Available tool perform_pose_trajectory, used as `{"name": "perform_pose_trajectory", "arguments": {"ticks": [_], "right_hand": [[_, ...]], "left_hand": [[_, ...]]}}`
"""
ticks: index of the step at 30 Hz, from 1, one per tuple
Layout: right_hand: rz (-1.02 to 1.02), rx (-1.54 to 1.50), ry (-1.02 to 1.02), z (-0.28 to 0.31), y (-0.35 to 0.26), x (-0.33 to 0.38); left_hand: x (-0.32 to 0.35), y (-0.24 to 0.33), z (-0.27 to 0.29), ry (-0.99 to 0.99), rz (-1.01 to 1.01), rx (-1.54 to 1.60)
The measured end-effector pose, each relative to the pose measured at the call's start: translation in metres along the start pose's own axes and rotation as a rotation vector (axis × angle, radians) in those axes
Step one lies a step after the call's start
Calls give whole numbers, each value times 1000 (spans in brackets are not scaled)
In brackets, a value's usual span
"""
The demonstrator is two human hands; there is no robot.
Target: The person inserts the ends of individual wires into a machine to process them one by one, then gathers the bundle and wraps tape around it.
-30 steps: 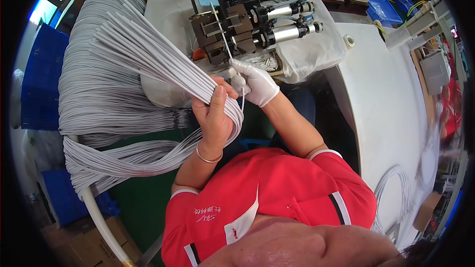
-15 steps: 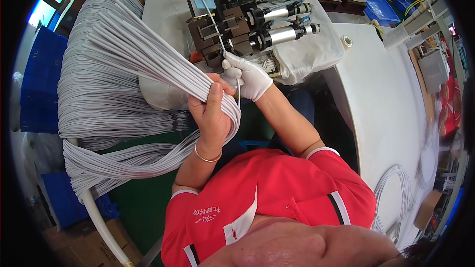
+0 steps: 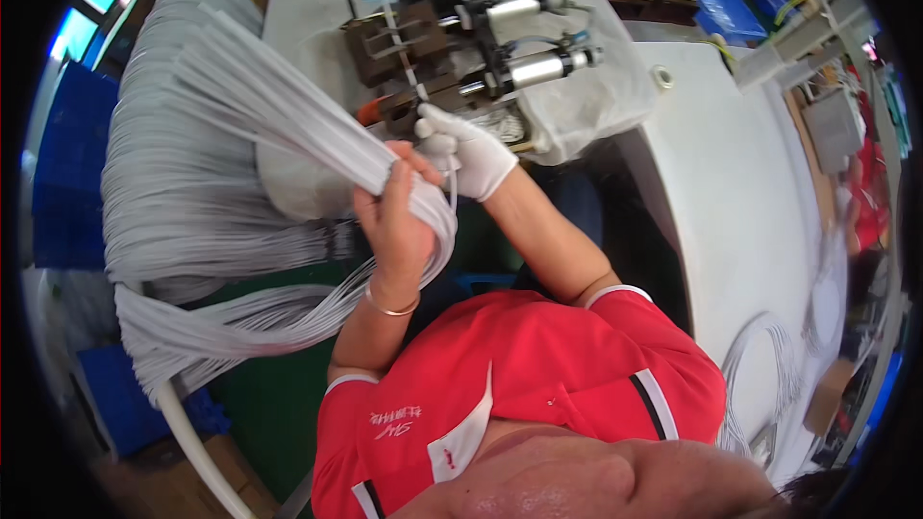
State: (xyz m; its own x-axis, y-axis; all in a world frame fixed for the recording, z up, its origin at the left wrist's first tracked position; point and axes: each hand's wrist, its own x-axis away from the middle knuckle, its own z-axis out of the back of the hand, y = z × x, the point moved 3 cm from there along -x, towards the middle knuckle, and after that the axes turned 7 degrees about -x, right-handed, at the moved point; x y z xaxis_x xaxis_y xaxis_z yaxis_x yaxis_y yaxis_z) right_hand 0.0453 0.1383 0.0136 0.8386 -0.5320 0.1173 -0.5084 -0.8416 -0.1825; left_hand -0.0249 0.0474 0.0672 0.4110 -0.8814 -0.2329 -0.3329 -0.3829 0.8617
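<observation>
A thick bundle of pale grey cables (image 3: 317,120) lies across my bare left hand (image 3: 399,216), whose fingers and thumb are wrapped round it. The cables' cut ends fan out to the upper left, and the bundle loops back below the wrist. My right hand (image 3: 471,154), in a white glove, pinches a single cable (image 3: 453,187) at the front of a dark metal machine (image 3: 404,48). That cable's end is hidden by the fingers and the machine's blocks. Two silver cylinders (image 3: 543,69) sit on the machine's right side.
A large hank of the same cables (image 3: 183,163) hangs at the left over a pale pipe frame (image 3: 192,442). To the right stands a white table (image 3: 740,202) with a coil of cable (image 3: 764,375) and a tape roll (image 3: 661,77). Blue bins (image 3: 716,10) stand at the far right.
The whole view has shifted slightly and is a little blurred. My left hand keeps its grip on the bundle, and my right hand stays at the machine's front with the single cable.
</observation>
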Motion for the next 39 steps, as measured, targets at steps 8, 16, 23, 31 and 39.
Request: {"name": "perform_pose_trajectory", "arguments": {"ticks": [8, 16, 23, 31, 39], "right_hand": [[180, -15, 18, -1, -7, 26], [648, 1106, 71, -30, 5, 42], [477, 703, 340, -14, -5, 41], [101, 219, 174, 9, 9, 31], [504, 792, 400, -8, -13, 43]], "left_hand": [[-8, -23, 16, 97, 116, 31], [11, -38, 21, 8, 175, -51], [9, -31, 24, 107, -3, -123], [12, -18, 25, 39, -51, -123], [8, -18, 6, 87, 107, -50]]}}
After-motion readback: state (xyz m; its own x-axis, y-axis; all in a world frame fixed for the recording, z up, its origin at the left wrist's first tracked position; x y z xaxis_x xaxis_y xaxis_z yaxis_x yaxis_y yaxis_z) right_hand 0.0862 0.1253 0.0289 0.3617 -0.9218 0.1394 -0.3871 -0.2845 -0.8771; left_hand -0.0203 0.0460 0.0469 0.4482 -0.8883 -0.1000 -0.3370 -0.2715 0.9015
